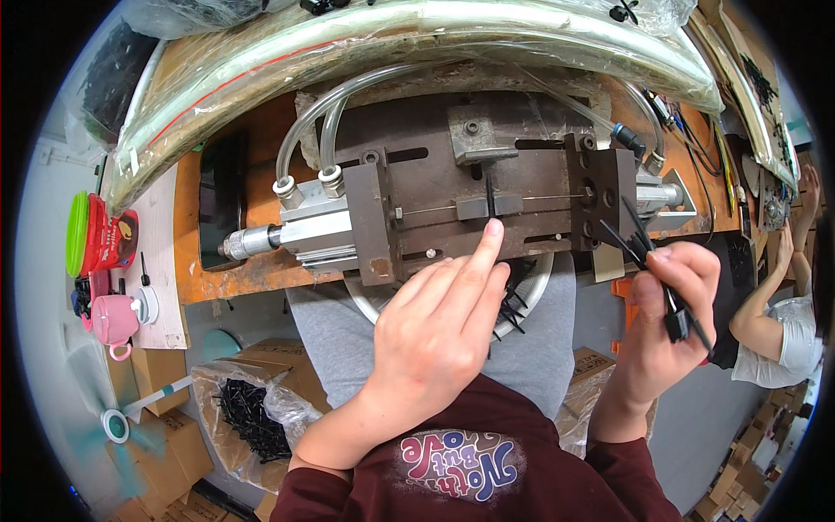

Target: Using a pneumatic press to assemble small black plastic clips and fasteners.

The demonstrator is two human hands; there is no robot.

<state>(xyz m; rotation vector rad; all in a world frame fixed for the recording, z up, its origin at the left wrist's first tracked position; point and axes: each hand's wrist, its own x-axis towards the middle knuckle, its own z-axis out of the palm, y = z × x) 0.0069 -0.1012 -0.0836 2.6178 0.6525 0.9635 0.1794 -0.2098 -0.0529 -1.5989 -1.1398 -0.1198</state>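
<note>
Judging by looks, how do those black strips (641, 247) handle?

Probably light and stiff (thin ends may snap); pinch mid-length. The right hand's (678, 291) fingers clamp them, frame right; the left hand's (439, 326), empty, point outstretched at another strip (490, 198), frame centre.

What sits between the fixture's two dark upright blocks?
Head view: thin rods, a grey holder and a slim black piece across it; the left hand has a finger at the piece's near end.
</note>
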